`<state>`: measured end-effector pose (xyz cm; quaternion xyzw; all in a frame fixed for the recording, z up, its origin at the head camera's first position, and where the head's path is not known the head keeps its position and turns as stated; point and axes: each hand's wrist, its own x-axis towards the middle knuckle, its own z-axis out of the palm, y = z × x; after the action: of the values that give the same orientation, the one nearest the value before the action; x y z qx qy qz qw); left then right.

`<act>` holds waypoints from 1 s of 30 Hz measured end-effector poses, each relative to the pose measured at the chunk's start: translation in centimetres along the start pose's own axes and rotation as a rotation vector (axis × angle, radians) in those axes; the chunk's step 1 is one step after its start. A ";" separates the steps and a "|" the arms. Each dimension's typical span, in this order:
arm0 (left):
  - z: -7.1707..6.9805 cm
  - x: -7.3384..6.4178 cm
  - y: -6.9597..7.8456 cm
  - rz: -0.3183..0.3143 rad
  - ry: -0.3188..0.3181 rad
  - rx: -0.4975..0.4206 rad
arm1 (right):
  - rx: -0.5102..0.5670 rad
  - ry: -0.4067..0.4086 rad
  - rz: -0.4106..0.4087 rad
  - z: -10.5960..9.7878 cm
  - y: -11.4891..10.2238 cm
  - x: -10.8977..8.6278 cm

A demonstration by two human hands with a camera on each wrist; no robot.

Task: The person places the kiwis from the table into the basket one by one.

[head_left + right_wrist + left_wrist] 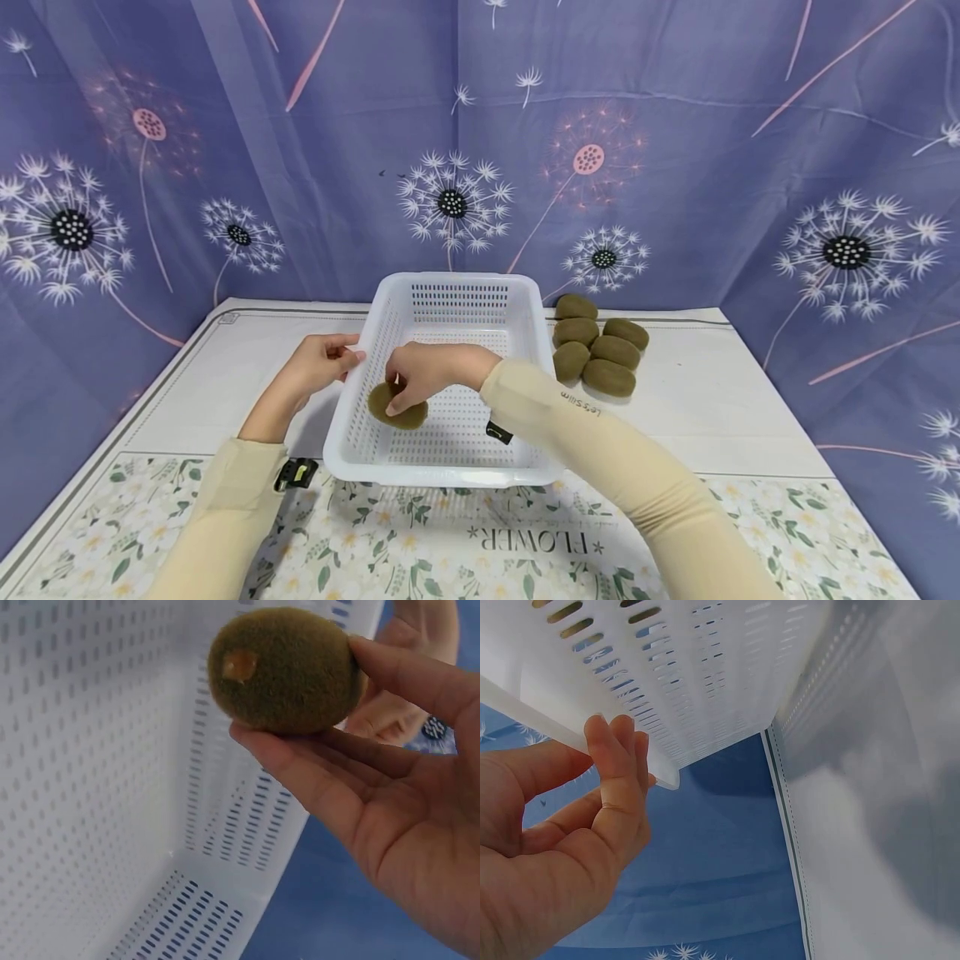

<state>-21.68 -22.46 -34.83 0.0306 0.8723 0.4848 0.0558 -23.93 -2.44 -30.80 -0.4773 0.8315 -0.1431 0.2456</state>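
Note:
A white perforated plastic basket (457,479) stands on the table in front of me. My right hand (431,375) reaches over it and holds a brown fuzzy kiwi (401,410) above the left part of its floor. In the right wrist view the kiwi (289,671) sits between thumb and fingers, a pale patch showing on its skin. My left hand (318,367) is at the basket's left rim; the left wrist view shows its thumb and fingers pinching the rim (547,727) from the outside.
Several kiwis (611,354) lie in a group on the table, just right of the basket. A white cloth with a floral front band (420,542) covers the table. A purple curtain (495,108) with dandelion prints hangs behind and at both sides.

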 end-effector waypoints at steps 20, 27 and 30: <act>0.0 0.0 -0.1 0.002 0.005 0.027 | -0.120 -0.185 0.137 2.9 -0.2 1.3; 0.0 -0.1 -0.1 0.001 0.003 0.037 | -0.097 -0.190 0.173 3.2 -0.4 1.3; 0.0 -0.1 0.0 -0.002 0.004 0.034 | -0.095 -0.192 0.177 3.1 -0.5 1.3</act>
<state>-21.60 -22.46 -34.79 0.0297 0.8806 0.4699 0.0539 -22.42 -3.79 -33.56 -0.4245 0.8488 -0.0351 0.3131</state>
